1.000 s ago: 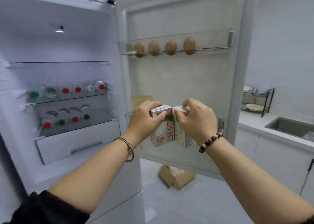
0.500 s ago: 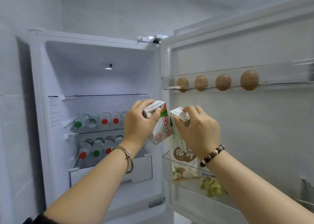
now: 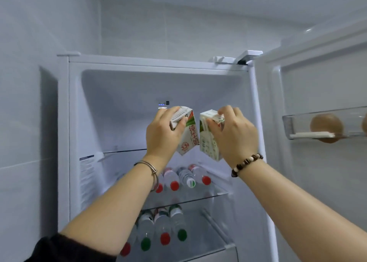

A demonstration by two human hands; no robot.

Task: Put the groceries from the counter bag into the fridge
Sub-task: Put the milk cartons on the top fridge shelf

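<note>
Gripping, left side: the left grip is clenched round the top of a red-and-green milk carton, with the fingers curled over its upper edge and the thumb on the near face.
Right side: the right grip grasps the top of a green-and-white carton, with the fingertips hooked over the folded top.
Cartons: both are held in the air, side by side and slightly tilted. They are very close together, but I cannot tell whether they touch.
Place: the cartons hang in front of the open fridge, in its top compartment. They are above the front edge of the top glass shelf and rest on nothing.
Lower shelves: water bottles lie in rows on two shelves, their red and green caps toward the front edges.
Door: the fridge door stands open to the right. A brown egg sits in its clear rack.
Wrists: a metal bangle is on the left wrist and a bead bracelet on the right.
</note>
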